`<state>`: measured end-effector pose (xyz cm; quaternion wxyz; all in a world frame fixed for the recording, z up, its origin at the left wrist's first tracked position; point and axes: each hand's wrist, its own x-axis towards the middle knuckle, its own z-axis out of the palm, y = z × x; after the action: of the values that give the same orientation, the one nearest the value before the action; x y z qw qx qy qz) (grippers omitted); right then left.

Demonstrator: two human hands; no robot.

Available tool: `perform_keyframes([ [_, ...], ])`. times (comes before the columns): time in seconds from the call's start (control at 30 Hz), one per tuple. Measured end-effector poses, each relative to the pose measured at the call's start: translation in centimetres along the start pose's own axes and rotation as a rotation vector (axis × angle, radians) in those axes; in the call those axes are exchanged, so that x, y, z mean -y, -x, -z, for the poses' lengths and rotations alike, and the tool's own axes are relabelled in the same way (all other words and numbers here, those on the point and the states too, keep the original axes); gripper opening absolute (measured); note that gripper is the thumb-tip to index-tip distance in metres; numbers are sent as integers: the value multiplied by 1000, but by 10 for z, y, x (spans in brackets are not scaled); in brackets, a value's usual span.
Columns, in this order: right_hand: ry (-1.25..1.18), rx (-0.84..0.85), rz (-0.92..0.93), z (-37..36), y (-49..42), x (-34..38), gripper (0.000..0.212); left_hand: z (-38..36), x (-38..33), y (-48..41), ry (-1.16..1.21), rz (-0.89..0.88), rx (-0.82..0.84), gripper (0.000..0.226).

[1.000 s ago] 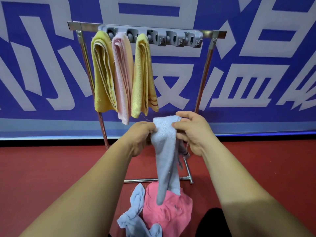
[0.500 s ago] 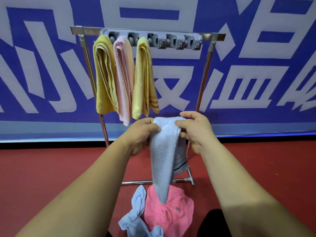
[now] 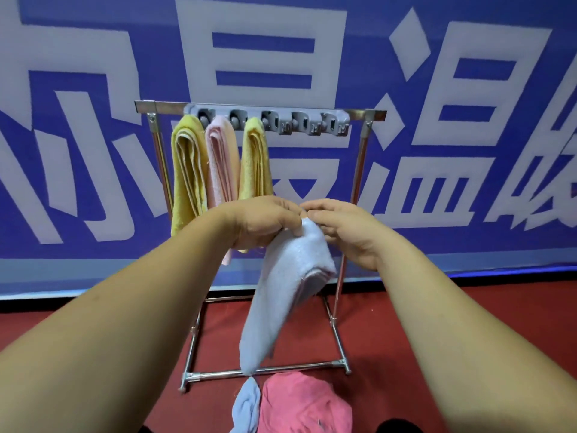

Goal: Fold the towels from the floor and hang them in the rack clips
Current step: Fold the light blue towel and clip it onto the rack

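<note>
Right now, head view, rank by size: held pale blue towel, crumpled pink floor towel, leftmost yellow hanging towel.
Largest: held pale blue towel, near the camera.
Then crumpled pink floor towel and leftmost yellow hanging towel: alike; pink cropped.

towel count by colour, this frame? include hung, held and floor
Yellow terry towels: 2, both hung on the metal rack
Pale pink terry towel: 1, hung between them
Light blue terry towels: 2, one held up, one on the red floor
Bright pink terry towel: 1, on the floor
Total: 6
</note>
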<state>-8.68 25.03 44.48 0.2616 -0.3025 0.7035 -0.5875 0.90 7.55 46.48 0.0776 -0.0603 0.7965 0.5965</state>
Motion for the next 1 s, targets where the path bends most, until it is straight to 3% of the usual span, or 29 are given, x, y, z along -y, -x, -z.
perform_keyframes([
  [0.07,-145,99,-16,1,1,10,30,9,-19,7,-50,-6,-14,19],
  [0.2,-140,108,23,3,6,37,27,23,-48,23,-95,-28,-85,27],
  [0.3,-191,66,84,2,10,63,29,30,-64,34,-61,-74,-127,35],
  [0.4,-258,53,121,-2,17,87,31,34,-74,43,38,-134,-178,18],
  [0.5,-205,25,141,-3,25,107,32,31,-76,49,111,-160,-206,19],
  [0.7,-193,-63,201,-1,31,134,29,29,-88,53,66,-175,-168,10],
  [1.0,-211,-165,253,8,11,161,24,37,-114,42,106,-319,-248,20],
])
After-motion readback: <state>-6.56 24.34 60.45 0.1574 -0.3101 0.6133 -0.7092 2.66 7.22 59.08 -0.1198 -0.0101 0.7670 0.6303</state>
